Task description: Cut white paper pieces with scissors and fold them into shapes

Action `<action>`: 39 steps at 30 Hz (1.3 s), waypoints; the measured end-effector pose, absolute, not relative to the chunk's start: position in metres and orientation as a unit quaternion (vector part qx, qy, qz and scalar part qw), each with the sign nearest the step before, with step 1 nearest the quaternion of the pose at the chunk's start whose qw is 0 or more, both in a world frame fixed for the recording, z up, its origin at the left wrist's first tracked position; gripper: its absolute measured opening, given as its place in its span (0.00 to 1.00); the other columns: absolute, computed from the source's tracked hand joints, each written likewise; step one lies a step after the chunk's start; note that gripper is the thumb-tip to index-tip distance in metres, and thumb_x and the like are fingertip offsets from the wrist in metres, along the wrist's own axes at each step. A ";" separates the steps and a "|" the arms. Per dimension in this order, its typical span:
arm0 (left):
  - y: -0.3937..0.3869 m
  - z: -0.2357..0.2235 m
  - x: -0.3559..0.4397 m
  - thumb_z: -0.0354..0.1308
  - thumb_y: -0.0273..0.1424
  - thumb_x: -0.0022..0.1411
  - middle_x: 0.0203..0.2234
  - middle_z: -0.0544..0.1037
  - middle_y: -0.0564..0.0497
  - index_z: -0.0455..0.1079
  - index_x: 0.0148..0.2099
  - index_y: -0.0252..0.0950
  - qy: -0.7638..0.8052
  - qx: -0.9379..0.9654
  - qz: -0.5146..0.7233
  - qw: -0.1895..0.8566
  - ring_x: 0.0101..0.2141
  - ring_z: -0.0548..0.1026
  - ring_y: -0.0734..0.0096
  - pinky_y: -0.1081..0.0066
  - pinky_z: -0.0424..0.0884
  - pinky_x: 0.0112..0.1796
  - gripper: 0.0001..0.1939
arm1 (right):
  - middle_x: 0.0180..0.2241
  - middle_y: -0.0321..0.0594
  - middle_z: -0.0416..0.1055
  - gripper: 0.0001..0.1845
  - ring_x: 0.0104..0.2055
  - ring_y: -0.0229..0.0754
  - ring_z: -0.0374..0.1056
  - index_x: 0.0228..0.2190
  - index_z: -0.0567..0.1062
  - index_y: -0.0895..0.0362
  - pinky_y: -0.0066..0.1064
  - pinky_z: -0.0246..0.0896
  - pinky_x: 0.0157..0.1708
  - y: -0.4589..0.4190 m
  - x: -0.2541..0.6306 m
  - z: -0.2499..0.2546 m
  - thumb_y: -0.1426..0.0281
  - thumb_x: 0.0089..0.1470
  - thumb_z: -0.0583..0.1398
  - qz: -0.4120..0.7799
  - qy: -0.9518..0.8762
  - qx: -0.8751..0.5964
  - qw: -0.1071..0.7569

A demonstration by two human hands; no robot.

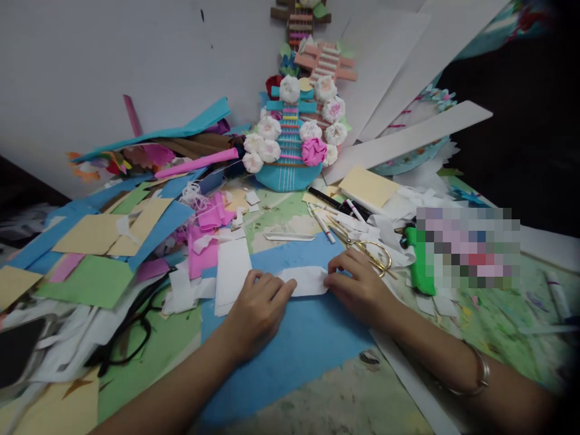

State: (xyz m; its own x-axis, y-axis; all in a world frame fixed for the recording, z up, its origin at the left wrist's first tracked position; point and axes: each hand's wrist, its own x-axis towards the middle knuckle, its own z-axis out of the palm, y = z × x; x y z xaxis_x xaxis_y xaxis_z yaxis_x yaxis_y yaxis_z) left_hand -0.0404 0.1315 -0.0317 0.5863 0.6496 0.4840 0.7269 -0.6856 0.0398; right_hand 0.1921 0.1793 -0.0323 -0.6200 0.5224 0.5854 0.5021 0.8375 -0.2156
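A short strip of white paper (304, 281) lies across the blue sheet (299, 338) in front of me. My left hand (259, 307) is closed at the strip's left end, its thumb over the paper and its other fingers curled. At the opposite end, my right hand (359, 284) pinches the strip between thumb and fingertips. Just left of the strip is a stack of white paper pieces (231, 272). A narrow folded white paper piece (289, 237) rests beyond it. Gold-handled scissors (378, 254) lie right behind my right hand.
A blue paper guitar (289, 172) with white and pink paper flowers stands against the wall. Coloured paper sheets (90, 281), black-framed glasses (140, 338) and a phone (20, 350) are at left. Markers (324, 226) and a green object (420, 266) lie at right.
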 end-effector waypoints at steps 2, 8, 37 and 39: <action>0.133 -0.031 -0.044 0.50 0.19 0.61 0.29 0.74 0.48 0.65 0.45 0.32 -0.400 -0.879 -0.259 0.022 0.32 0.70 0.65 0.62 0.65 0.35 0.10 | 0.30 0.44 0.68 0.09 0.34 0.42 0.61 0.28 0.75 0.58 0.35 0.58 0.32 0.181 0.195 -0.033 0.79 0.56 0.56 0.046 -0.901 -0.269 0.338; 0.138 -0.027 -0.047 0.54 0.22 0.58 0.31 0.73 0.49 0.65 0.40 0.35 -0.425 -0.841 -0.283 -0.178 0.34 0.71 0.67 0.68 0.68 0.35 0.07 | 0.30 0.44 0.71 0.12 0.32 0.39 0.67 0.31 0.78 0.58 0.29 0.63 0.31 0.183 0.204 -0.034 0.79 0.58 0.55 0.149 -0.899 -0.248 0.328; 0.147 -0.035 -0.051 0.55 0.24 0.60 0.32 0.75 0.46 0.73 0.36 0.35 -0.391 -0.858 -0.315 -0.108 0.35 0.73 0.67 0.66 0.72 0.36 0.06 | 0.33 0.43 0.73 0.10 0.34 0.40 0.70 0.31 0.78 0.57 0.32 0.65 0.35 0.189 0.209 -0.030 0.77 0.56 0.56 0.174 -0.892 -0.310 0.279; 0.148 -0.035 -0.052 0.56 0.24 0.59 0.32 0.75 0.47 0.73 0.35 0.35 -0.401 -0.850 -0.318 -0.126 0.35 0.73 0.68 0.66 0.72 0.36 0.05 | 0.33 0.42 0.72 0.11 0.34 0.40 0.70 0.31 0.78 0.56 0.31 0.65 0.35 0.189 0.209 -0.030 0.77 0.56 0.56 0.177 -0.892 -0.310 0.276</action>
